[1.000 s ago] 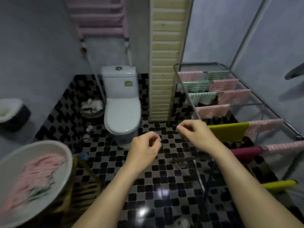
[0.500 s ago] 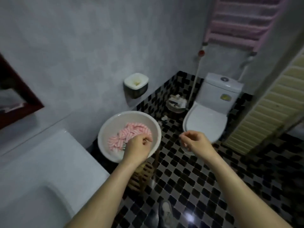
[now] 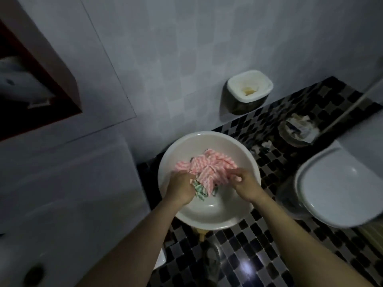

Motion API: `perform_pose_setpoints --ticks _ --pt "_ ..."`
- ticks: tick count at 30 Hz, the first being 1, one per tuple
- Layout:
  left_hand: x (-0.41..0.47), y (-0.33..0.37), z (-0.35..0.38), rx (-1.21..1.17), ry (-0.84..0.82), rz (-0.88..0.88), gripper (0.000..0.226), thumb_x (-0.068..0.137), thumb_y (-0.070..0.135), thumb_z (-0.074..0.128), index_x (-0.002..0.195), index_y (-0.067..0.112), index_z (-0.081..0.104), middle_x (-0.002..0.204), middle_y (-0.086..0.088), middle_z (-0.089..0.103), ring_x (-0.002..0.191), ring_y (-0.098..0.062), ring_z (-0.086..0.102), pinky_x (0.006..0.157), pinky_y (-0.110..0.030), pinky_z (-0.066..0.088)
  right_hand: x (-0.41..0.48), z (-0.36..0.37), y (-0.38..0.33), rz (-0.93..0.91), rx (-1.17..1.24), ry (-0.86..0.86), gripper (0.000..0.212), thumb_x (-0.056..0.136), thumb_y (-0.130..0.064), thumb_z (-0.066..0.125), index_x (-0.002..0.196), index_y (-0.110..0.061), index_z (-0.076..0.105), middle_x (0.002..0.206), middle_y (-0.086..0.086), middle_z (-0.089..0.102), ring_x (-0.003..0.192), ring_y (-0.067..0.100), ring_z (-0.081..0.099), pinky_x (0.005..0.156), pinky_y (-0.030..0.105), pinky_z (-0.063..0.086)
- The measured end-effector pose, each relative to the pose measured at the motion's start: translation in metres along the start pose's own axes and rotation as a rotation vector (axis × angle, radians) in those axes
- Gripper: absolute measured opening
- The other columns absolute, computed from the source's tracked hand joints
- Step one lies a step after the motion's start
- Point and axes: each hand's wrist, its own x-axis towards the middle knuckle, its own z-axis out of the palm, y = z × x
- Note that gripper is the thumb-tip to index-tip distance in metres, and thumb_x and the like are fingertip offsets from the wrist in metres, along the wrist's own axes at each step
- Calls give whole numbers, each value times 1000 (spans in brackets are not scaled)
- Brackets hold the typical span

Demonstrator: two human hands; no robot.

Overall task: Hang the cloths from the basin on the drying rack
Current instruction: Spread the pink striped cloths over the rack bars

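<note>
A white round basin (image 3: 209,214) stands on a low wooden stool over the tiled floor. Inside it lies a heap of pink striped cloths (image 3: 209,168), with a green striped cloth (image 3: 199,191) showing under them. My left hand (image 3: 181,188) is down in the basin with its fingers curled into the left side of the heap. My right hand (image 3: 244,184) pinches the right edge of a pink cloth. The drying rack is out of view.
A white washbasin counter (image 3: 68,204) fills the left side. A toilet (image 3: 335,187) stands at the right, a waste bin (image 3: 297,129) behind it. A wall-mounted tissue holder (image 3: 247,90) hangs above the black-and-white floor tiles (image 3: 248,255).
My view swung from the drying rack left to the basin. Both hands, empty and held in the air before, came down into the basin and took hold of the cloths.
</note>
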Motion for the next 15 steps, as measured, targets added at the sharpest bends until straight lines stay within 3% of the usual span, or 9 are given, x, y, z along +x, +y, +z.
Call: perform_pose_setpoints --ticks 2,4,6,11,13,15 --pt "22 -3 8 64 -30 -24 40 92 9 50 131 13 58 147 -11 43 138 -26 35 111 -26 21 23 6 2 -13 -162 -79 44 90 -38 56 127 -15 63 139 15 50 128 32 47 109 39 35" --pt "47 -12 20 129 -72 -51 42 91 13 50 132 18 56 149 -10 41 141 -25 30 116 -31 18 49 17 11 1 -236 -119 45 92 -34 59 133 -16 57 147 8 44 135 30 38 112 25 24" --pt "62 -17 28 137 -107 -57 47 89 13 50 135 24 53 147 -8 44 140 -25 30 117 -36 18 64 27 18 7 -223 -135 48 91 -33 63 134 -16 54 151 1 37 139 27 29 99 9 17" --pt "93 -23 56 29 -194 -121 60 86 11 51 142 33 44 151 -7 36 140 -29 31 116 -35 25 93 50 28 -105 -398 -241 35 97 -32 53 131 -25 57 150 0 40 147 15 17 112 23 10" --pt "101 -24 65 2 -206 -125 56 82 22 48 137 32 51 144 -7 46 133 -31 42 110 -37 36 96 54 32 -100 -408 -266 35 97 -29 53 131 -20 59 146 4 47 144 16 27 114 25 17" --pt "106 -25 70 -79 -173 -141 46 80 28 46 123 23 63 125 -11 62 117 -32 56 96 -34 46 101 54 40 -12 -277 -183 33 92 -22 62 123 -11 65 131 11 62 128 23 52 108 27 35"
